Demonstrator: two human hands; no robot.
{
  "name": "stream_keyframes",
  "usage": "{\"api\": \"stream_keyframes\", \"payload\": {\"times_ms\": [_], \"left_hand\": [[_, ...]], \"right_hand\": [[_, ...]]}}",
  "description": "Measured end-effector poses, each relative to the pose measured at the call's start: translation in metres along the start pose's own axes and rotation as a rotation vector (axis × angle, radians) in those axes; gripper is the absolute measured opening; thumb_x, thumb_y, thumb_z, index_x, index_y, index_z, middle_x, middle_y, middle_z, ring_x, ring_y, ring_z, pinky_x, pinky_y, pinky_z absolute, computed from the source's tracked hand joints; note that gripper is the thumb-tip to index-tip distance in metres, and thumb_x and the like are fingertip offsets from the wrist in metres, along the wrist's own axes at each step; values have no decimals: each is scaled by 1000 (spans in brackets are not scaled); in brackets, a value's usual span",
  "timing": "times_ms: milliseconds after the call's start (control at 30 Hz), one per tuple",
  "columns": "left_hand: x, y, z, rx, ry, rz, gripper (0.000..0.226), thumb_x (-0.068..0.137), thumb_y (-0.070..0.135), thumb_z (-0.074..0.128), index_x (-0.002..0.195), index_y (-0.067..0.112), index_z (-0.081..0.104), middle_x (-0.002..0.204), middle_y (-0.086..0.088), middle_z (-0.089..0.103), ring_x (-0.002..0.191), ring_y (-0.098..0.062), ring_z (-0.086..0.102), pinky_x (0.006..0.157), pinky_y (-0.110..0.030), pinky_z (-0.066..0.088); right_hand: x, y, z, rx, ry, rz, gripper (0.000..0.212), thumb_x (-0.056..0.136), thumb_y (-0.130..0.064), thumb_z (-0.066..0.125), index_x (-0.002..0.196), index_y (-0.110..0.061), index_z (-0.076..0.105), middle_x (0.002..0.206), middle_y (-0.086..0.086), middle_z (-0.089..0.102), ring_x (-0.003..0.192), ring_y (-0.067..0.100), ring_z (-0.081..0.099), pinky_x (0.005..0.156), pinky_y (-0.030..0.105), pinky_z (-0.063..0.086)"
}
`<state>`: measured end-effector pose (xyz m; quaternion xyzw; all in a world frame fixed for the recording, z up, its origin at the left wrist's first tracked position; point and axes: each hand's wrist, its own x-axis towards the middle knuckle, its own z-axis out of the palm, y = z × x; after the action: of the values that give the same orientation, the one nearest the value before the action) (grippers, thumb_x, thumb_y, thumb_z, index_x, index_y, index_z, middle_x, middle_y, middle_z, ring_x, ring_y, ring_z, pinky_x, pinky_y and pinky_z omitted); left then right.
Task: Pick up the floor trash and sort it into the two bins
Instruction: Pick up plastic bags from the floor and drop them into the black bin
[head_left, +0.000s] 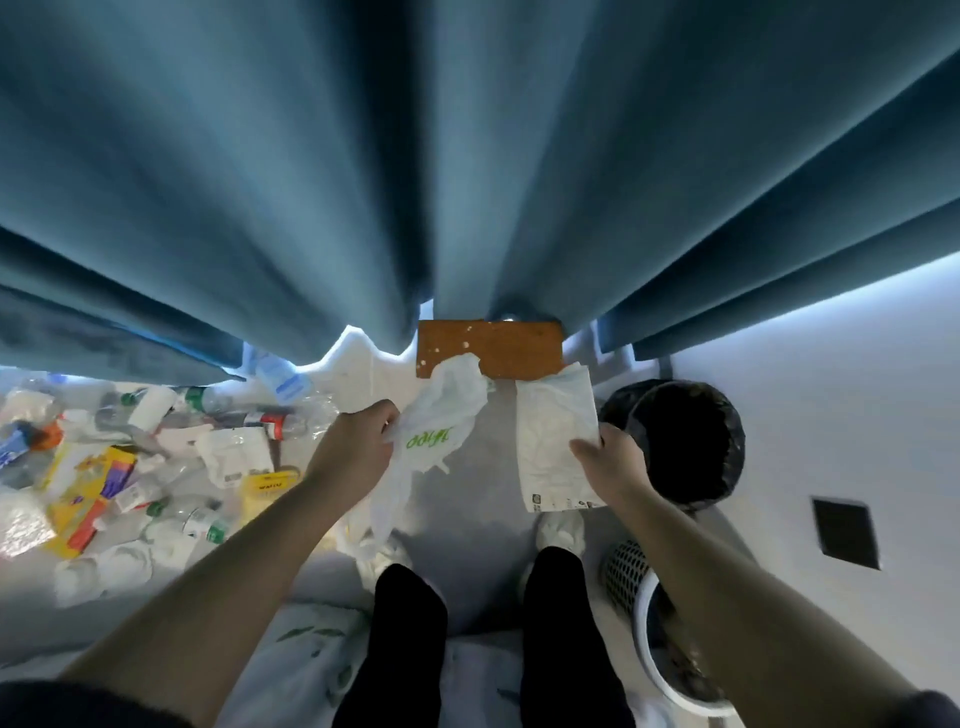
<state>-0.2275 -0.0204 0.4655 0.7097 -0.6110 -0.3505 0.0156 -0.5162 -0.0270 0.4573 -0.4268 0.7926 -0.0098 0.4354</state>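
While both hands are loaded, two pieces of trash hang in the air just left of the round bin with the black liner (621, 410). The left hand (358, 447) has its fingers curled, pinching a bunched fold of a crumpled white plastic bag with green print (436, 431). The right hand (608, 457), nearest that bin, pinches the right edge of a flat, creased white wrapper (556, 441) between thumb and fingers.

Both pieces look very light. The bag is limp and probably slippery, so it needs a gathered handful, not a fingertip hold, or its loose tail will trail. The wrapper is a little stiffer and keeps its sheet shape from one edge, though it may flutter or catch on the rim when let go.

By count: two hands, two held pieces and two bins, the second being a white mesh-sided bin (628, 571) nearer the person than the black-lined one. Far to that bin's left lies one sprawling pile of floor trash (156, 457), with several clear bottles, at least two yellow packets and much white crumpled film; it is too tangled for an exact number. One brown board (488, 348) lies beyond the held pieces, at the foot of a teal pleated curtain (467, 156).
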Motion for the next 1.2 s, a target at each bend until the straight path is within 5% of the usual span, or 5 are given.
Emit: {"api": "stream_keyframes", "payload": {"times_ms": [400,733,1000,1067,1200], "left_hand": [[64,248,125,28,-199,275,6,87,11,58,81,14,59,78,-1,62,72,-18,58,65,-34,50],[147,344,259,167,-271,251,13,86,4,44,89,13,53,75,-3,52,71,-21,48,50,-28,28],[209,323,404,542,-432,514,70,93,19,50,150,18,10,145,-14,33,115,-35,49,82,-40,44],[216,309,434,787,-443,712,79,94,26,50,151,18,-4,157,-17,6,139,-36,23,110,-44,28],[230,282,485,1120,-496,873,69,99,36,33,151,18,-8,158,-17,-8,145,-35,-1,117,-50,4]], "right_hand": [[53,202,-149,275,180,224,8,95,-20,54,96,-13,57,91,3,61,84,20,57,62,29,40],[110,273,-140,502,290,372,15,90,-19,53,100,-10,61,93,3,63,83,19,58,63,28,40],[197,325,-69,508,382,396,7,92,-20,53,95,-16,59,89,-5,61,80,13,57,65,27,41],[210,335,-57,482,410,395,8,93,-20,52,89,-15,57,84,-5,61,74,8,55,58,25,39],[225,349,-45,459,441,354,11,95,-21,51,86,-15,56,80,-8,60,72,6,56,56,20,38]]}}
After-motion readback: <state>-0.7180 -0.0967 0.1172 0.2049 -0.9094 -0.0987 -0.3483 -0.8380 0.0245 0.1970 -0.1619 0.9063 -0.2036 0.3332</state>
